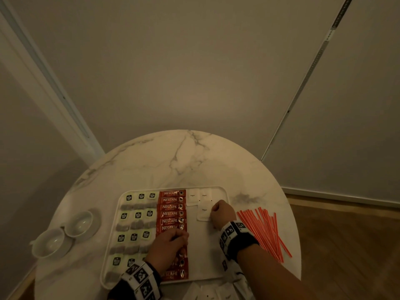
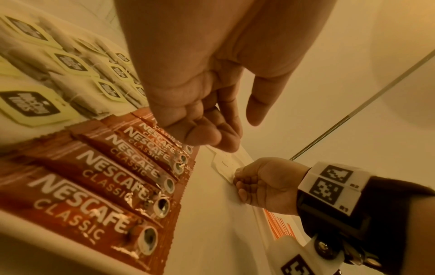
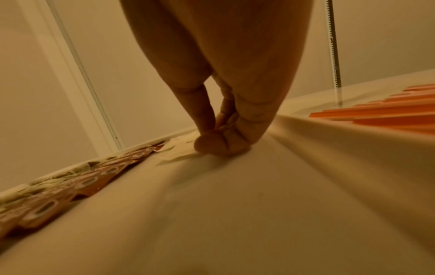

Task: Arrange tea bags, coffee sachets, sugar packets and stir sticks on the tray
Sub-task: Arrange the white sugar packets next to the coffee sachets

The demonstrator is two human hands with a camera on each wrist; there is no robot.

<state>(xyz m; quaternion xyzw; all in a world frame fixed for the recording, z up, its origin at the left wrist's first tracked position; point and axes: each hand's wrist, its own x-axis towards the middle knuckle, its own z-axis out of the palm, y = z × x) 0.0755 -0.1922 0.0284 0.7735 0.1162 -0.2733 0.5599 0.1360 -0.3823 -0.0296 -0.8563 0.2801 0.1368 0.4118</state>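
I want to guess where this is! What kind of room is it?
Probably a hotel room or guest lounge, though I can't be sure. A small round marble table stands in a plain corner, holding a white tray of Nescafe sachets, tea bags and sugar packets, with two white cups beside it.

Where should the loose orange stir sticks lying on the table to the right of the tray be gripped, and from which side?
Probably near the middle of the stir sticks, coming from above with the right hand, which is nearest. They lie flat on the marble table in a loose fan, so a mid-length pinch across several gathers them without tipping. The near ends spread widest and are harder to bunch.
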